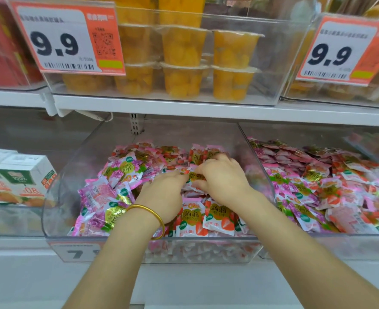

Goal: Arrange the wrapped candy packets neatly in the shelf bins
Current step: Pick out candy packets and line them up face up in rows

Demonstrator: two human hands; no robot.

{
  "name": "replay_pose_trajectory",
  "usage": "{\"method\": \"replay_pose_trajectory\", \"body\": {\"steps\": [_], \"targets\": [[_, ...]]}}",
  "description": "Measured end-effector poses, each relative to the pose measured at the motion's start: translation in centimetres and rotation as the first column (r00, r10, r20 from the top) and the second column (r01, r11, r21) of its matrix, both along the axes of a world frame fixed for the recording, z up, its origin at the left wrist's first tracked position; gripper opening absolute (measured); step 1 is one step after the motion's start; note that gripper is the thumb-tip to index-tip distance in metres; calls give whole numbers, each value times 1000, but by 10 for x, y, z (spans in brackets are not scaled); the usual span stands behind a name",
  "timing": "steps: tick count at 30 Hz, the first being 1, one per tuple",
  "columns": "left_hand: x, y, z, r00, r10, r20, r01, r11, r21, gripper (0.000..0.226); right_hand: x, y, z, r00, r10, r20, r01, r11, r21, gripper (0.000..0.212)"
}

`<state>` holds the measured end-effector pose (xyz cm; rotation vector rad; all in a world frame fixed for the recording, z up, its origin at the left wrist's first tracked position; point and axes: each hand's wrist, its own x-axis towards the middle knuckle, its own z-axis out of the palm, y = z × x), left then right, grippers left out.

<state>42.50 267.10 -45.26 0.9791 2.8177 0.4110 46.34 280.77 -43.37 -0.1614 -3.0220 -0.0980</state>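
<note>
Centrally, pkts [194,176] clutched under L grip [161,192], R grip [222,177]

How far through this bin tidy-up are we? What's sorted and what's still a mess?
Done: the strawberry packets at the front of the middle bin stand in upright rows. In hand: the left hand and right hand grip the centre packets. Left: the rose packets on its left side lie jumbled, and the right bin's packets are a loose heap.
</note>
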Motion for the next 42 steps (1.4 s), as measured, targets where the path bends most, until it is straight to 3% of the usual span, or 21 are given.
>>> {"method": "replay_pose_trajectory", "body": {"steps": [2, 5, 7, 10, 14, 19, 24, 27, 30, 34, 38, 40, 42], "targets": [[2, 2, 1, 1000, 7, -6, -7, 999, 35, 50, 8, 0, 9, 997, 23, -68, -30, 994, -105, 34], [7, 10, 8, 994, 54, -99, -33, 978, 204, 49, 40, 5, 37, 953, 22, -302, -126, 935, -331, 29], [16, 22, 16, 985, 68, -161, -6, 934, 357, 46, 70, 19, 53, 920, -53, -388, -145, 874, -464, 27], [38, 47, 26, 971, 26, -237, 104, 847, 521, 37, 102, 64, 58, 891, -223, -396, -69, 794, -604, 24], [67, 86, 26, 958, -103, -267, 234, 817, 527, 32, 124, 133, 54, 861, -403, -311, 138, 773, -619, 18], [82, 118, 24, 940, -173, -294, 297, 841, 453, 38, 131, 180, 43, 857, -455, -243, 239, 768, -594, 14], [88, 138, 33, 895, -192, -403, 339, 879, 334, 35, 126, 199, 19, 817, -502, -282, 329, 809, -487, 19], [93, 150, 35, 872, -218, -438, 385, 859, 339, 32, 129, 205, 15, 803, -540, -251, 446, 824, -348, 17], [98, 161, 31, 888, -228, -399, 384, 845, 373, 27, 129, 203, 7, 829, -549, -106, 513, 822, -248, 39], [102, 171, 26, 924, -226, -308, 348, 830, 436, 30, 125, 206, -2, 851, -513, -116, 480, 848, -224, 38], [100, 172, 33, 964, -171, -204, 257, 793, 552, 33, 132, 209, 3, 821, -539, -187, 434, 803, -408, 46], [98, 171, 36, 982, -155, -108, 188, 772, 607, 35, 139, 209, 13, 788, -539, -296, 316, 768, -557, 44], [95, 172, 39, 984, -173, 37, 113, 774, 624, 37, 144, 206, 25, 751, -547, -371, 125, 669, -733, 41]]}}
